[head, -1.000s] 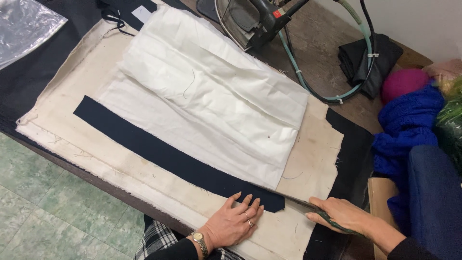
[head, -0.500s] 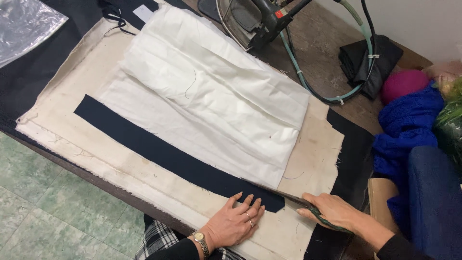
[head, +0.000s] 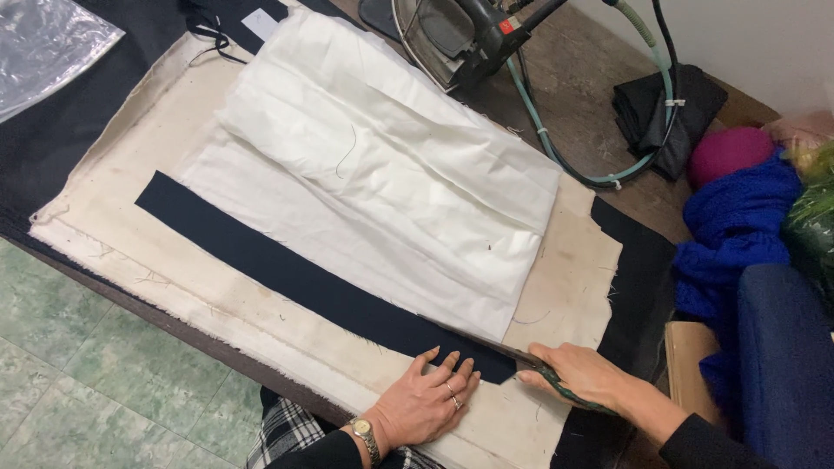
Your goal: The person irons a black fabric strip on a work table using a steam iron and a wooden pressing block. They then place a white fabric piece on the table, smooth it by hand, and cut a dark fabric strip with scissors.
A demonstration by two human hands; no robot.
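Even, soft indoor light, faint shadows, sharp focus, mild glare on the plastic sheet (head: 43, 48).

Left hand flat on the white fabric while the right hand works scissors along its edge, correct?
Not quite. In the head view the left hand lies flat on the dark navy strip, not the white fabric. The right hand does hold scissors at the strip's edge.

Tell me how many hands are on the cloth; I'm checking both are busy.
2. The left hand presses flat on the dark strip near its end; the right hand grips scissors at that end.
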